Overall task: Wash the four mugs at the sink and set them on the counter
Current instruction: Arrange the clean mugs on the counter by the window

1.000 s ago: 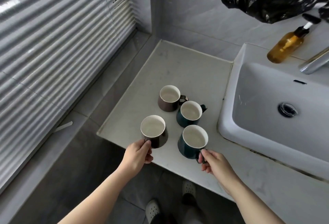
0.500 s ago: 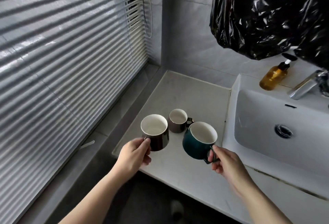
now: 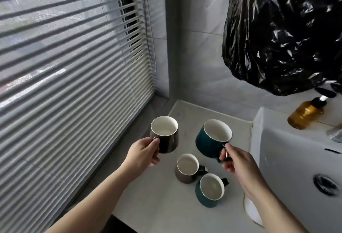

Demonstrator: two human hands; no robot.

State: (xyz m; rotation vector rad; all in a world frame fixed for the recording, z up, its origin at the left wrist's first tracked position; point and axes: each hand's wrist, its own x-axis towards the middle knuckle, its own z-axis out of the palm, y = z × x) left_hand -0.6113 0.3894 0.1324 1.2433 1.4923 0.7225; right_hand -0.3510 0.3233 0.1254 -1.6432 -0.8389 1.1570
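My left hand (image 3: 143, 152) grips the handle of a black mug (image 3: 167, 140) and holds it in the air above the counter (image 3: 159, 205). A dark teal mug (image 3: 210, 140) is lifted too, its handle pinched by my right hand (image 3: 238, 166). Both mugs are upright with white insides. Below them a brown mug (image 3: 185, 171) and a second teal mug (image 3: 208, 194) stand on the counter, touching each other. The white sink (image 3: 288, 158) lies to the right.
An amber soap pump bottle (image 3: 305, 114) sits on the sink's back rim, next to the tap (image 3: 334, 133). A black plastic bag (image 3: 281, 29) hangs above the sink. Window blinds (image 3: 64, 75) fill the left side. The drain (image 3: 325, 183) is in the basin.
Both hands have raised their mugs higher off the counter. The view has tilted up, and the second teal mug on the counter is now uncovered.
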